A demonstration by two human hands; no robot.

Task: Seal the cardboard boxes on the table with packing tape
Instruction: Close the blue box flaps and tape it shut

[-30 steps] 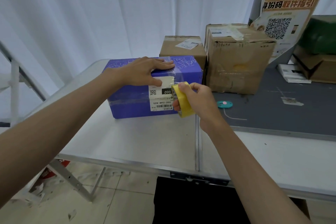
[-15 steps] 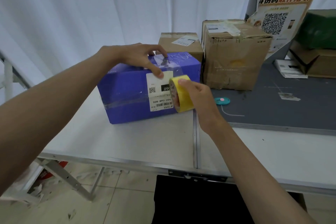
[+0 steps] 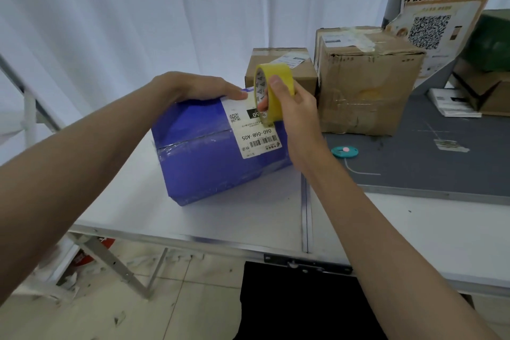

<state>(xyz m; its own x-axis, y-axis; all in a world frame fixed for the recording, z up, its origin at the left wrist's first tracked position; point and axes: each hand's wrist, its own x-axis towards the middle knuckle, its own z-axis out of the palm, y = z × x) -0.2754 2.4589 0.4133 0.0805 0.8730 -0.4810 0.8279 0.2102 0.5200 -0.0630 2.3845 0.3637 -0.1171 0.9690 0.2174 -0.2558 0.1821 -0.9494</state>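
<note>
On a white folding worktop (image 3: 234, 218) before white curtains (image 3: 110, 8), the left hand (image 3: 198, 88) lies flat on the tilted blue box (image 3: 209, 157); right hand (image 3: 292, 107) fingers pinch the yellow tape roll (image 3: 276, 85) just above it.

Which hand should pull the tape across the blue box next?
Probably the right hand. It already grips the yellow tape roll above the blue box, near its white label. The left hand rests on the box's top edge and steadies it, so it looks busy.
</note>
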